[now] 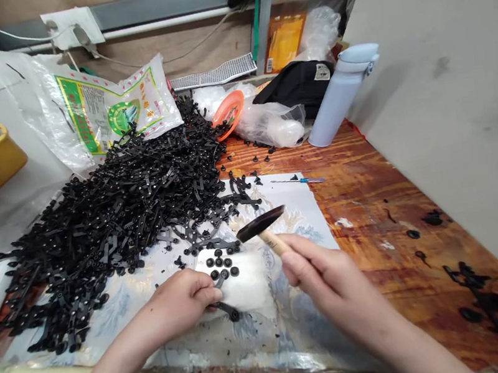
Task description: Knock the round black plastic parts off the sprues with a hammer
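Note:
My right hand is closed around the light wooden handle of a hammer, whose dark head is raised above the work surface. Below and to its left lies a white block, with several small round black pieces grouped on its left part. At the block's left edge, my left hand pinches a black strip-like plastic part; its round end shows past the fingertips, and the rest is partly hidden by the fingers. The hammer head is apart from the block.
A large heap of black plastic parts covers the left and back. Behind stand an orange dish, clear bags and a pale blue bottle. A thin blue-handled tool lies right of the heap. A grey panel bounds the right side.

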The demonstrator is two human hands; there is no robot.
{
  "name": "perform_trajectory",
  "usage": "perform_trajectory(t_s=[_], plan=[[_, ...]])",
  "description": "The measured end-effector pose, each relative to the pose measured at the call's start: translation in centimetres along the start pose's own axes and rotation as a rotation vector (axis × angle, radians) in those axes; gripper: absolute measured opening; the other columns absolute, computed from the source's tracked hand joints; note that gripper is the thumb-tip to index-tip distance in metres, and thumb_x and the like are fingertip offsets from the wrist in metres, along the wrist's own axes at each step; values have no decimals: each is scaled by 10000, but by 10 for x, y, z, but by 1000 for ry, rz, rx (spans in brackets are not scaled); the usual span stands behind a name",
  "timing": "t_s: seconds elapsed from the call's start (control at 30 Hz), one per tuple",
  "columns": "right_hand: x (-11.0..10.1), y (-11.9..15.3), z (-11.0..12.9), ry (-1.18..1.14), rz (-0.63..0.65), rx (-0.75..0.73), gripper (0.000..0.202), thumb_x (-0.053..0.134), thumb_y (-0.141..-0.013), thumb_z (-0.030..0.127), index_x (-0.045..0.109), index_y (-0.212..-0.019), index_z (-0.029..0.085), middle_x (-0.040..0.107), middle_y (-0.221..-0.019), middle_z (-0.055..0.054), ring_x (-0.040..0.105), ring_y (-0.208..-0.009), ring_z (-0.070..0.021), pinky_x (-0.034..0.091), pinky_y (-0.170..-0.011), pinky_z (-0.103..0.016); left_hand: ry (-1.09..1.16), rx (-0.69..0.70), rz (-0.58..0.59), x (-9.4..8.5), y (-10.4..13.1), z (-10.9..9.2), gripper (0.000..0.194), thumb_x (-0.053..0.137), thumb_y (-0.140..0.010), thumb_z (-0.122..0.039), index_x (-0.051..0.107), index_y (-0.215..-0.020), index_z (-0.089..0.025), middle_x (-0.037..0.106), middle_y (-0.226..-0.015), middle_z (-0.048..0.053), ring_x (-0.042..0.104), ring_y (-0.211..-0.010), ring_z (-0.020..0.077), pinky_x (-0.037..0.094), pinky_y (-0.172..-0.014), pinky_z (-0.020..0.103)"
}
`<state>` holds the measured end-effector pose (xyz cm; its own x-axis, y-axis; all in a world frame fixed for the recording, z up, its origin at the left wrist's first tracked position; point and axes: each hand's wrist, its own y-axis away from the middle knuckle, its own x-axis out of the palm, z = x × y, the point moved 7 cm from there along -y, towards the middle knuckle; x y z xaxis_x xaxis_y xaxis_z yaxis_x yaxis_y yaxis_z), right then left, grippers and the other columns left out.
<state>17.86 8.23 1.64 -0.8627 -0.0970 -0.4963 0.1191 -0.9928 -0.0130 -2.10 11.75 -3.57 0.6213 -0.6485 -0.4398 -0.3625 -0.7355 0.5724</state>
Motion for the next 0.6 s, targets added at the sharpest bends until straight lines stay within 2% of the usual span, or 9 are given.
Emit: perform_trajectory(t_s=[0.1,0.2,0.27,0.33,0.4,0.5,0.6], plan=[[-3,4,-15,-313,50,228,270,527,-887,445,579,-940,186,404,-582,68,330,-448,-71,289,-412,-203,139,-33,37,8,10,-3,358,563,-787,-388,441,-501,-210,397,-391,-81,345,-324,89,240,-375,221],[13,15,-25,-687,152,475,370,691,-765,461,562,-971,182,274,-529,127,164,-397,-30,195,-351,-169,518,32,-88,4,23,-15,351,570,-836,-391,535,-561,-175,528,-447,-37,474,-405,94,375,-431,198],[26,19,-25,-871,188,565,377,738,-735,414,566,-972,177,316,-529,130,133,-403,-14,161,-349,-150,856,109,-199,1,29,-21,267,568,-872,-337,637,-695,-150,653,-612,13,589,-564,111,485,-581,202],[40,21,-19,-991,236,597,381,771,-709,346,574,-986,173,482,-621,86,160,-410,5,142,-350,-138,1151,131,-278,4,31,-22,191,548,-899,-258,686,-837,-142,703,-782,50,655,-736,142,537,-739,243],[55,21,-11,-1066,305,619,425,800,-668,283,582,-1016,175,552,-717,56,199,-406,21,135,-348,-135,1348,114,-348,11,30,-19,196,508,-919,-185,697,-901,-140,712,-876,74,670,-831,158,547,-827,280],[73,21,-2,-1112,362,648,466,820,-618,236,588,-1019,175,466,-610,106,196,-384,22,129,-346,-136,1476,122,-458,18,31,-16,230,478,-932,-148,703,-889,-141,708,-920,81,667,-862,143,550,-838,253],[79,18,-1,-1104,321,640,443,821,-596,234,580,-962,166,422,-557,124,176,-381,16,128,-349,-140,1487,178,-507,19,35,-12,198,519,-926,-212,710,-907,-165,701,-935,67,657,-893,146,551,-812,232]])
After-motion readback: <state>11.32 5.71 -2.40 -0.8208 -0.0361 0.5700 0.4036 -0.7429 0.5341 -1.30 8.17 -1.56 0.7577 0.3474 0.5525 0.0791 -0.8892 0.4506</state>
